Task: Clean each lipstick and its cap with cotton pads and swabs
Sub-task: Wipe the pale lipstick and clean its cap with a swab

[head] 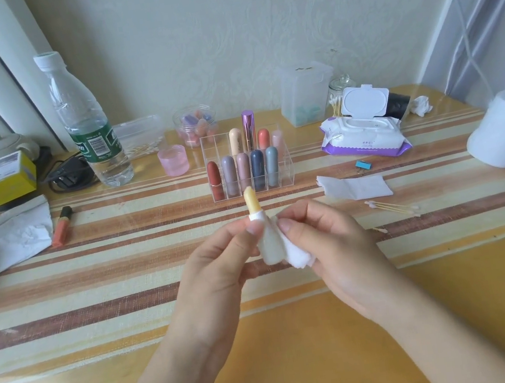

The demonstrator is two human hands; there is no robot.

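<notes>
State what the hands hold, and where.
Left hand pinches the uncapped yellow lipstick at its white collar; right hand pinches a folded cotton pad against the tube below.

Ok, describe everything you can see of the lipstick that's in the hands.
The lipstick is uncapped: a pale yellow, round-tipped stick rising from a white collar. It points up, leaning slightly, held above the striped table. The left hand pinches it just under the collar, while the right hand holds a white cotton pad wrapped round its lower body, hiding that part.
</notes>
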